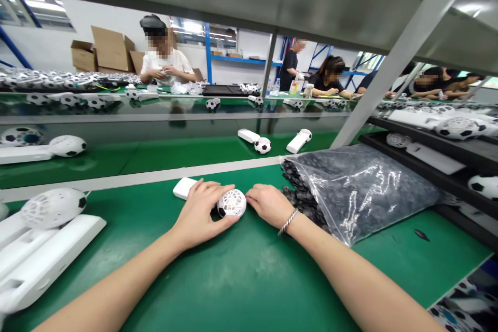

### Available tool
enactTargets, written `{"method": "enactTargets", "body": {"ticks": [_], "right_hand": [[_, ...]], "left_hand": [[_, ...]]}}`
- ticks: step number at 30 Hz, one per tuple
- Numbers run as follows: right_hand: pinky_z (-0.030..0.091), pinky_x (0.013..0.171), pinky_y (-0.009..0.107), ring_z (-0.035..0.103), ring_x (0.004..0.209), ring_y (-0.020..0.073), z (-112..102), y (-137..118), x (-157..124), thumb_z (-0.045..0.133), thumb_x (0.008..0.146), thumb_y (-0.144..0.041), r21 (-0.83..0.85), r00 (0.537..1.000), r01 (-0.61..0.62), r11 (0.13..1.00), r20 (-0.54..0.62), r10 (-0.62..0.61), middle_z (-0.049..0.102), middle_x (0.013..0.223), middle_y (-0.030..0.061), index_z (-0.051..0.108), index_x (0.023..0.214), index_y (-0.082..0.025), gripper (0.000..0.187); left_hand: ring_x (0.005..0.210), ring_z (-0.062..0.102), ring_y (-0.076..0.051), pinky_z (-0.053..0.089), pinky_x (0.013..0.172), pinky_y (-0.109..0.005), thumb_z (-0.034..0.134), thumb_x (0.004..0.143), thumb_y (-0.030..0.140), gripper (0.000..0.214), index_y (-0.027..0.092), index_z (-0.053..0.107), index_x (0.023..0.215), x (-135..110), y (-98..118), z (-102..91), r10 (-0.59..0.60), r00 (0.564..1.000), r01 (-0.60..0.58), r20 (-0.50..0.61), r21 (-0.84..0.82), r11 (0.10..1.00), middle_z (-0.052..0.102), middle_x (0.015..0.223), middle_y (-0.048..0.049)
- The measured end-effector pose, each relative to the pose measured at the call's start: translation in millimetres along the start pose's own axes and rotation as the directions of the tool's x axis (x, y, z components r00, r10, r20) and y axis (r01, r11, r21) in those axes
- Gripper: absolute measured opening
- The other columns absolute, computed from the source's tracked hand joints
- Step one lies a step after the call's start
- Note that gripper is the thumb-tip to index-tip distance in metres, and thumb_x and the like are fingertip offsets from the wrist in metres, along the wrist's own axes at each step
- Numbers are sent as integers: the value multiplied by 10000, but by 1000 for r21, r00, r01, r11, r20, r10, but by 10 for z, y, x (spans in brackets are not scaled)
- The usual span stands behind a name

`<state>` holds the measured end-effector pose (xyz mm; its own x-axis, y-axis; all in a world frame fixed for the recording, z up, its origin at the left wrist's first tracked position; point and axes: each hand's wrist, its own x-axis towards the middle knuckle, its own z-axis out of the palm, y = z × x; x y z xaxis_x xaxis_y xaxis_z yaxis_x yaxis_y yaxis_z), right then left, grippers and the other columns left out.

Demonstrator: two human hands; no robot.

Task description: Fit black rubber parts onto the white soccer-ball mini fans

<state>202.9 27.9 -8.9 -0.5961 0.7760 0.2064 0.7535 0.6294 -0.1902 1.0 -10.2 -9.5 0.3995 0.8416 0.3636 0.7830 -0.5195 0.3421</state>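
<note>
Currently, a white ball-headed device (232, 203) is being held on the green table (233, 280), between the two hands. Its long axis is being set aslant: the handle (182, 188) is pointing away to the far left, the ball end is pointing toward the near right, and the latticed face is being shown upward. The ball is being ringed by the left hand (202, 212), the fingers curving over the far side and the thumb spread apart from them along the near side. At the ball's right edge, the fingertips of the right hand (270, 203) are being pressed together (whether anything is being pinched there cannot be told). Just right of that hand, black pieces (301, 194) are lying at the mouth of a clear plastic bag (369, 187). Stacked white devices (54, 249) are being seen at the left. Beyond, two similar devices (262, 145) are lying on a green belt (175, 148). Across it, a white top is being worn by a co-worker (167, 65).
</note>
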Motion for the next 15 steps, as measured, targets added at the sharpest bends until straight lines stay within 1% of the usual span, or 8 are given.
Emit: {"method": "enactTargets", "body": {"ticks": [4, 10, 13, 15], "right_hand": [[409, 744, 235, 573, 786, 136, -6, 31, -21, 467, 863, -245, 102, 998, -17, 995, -55, 23, 628, 822, 36, 667, 826, -193, 210], [433, 790, 262, 597, 841, 150, -61, 27, -16, 507, 829, -208, 286, 984, -30, 958, -158, 78, 671, 901, 31, 660, 918, -195, 177], [449, 770, 264, 604, 809, 142, -95, 0, -10, 538, 796, -189, 389, 969, -52, 920, -203, 141, 672, 889, 21, 631, 987, -199, 212], [460, 717, 252, 604, 746, 127, -110, -25, -14, 541, 793, -191, 482, 967, -57, 874, -192, 168, 667, 834, 7, 619, 975, -200, 199]], "left_hand": [[1102, 421, -252, 155, 1027, -501, 570, 711, 486, 551, 271, 443, 1202, -9, -7, 17, -6, 1000, 6, -7, -2, 1000, 559, 1125, -28], [1122, 407, -264, 144, 1029, -511, 576, 709, 441, 539, 272, 439, 1202, -22, 18, 45, -31, 999, 31, -28, -7, 999, 543, 1154, -24], [1122, 410, -268, 152, 1027, -517, 593, 696, 413, 532, 263, 456, 1188, -8, -38, 29, -32, 998, 31, -46, -13, 999, 552, 1141, -31], [1116, 417, -274, 155, 1024, -526, 597, 691, 405, 533, 253, 465, 1184, 8, -97, 6, -33, 998, 32, -54, -19, 999, 557, 1131, -42]]}}
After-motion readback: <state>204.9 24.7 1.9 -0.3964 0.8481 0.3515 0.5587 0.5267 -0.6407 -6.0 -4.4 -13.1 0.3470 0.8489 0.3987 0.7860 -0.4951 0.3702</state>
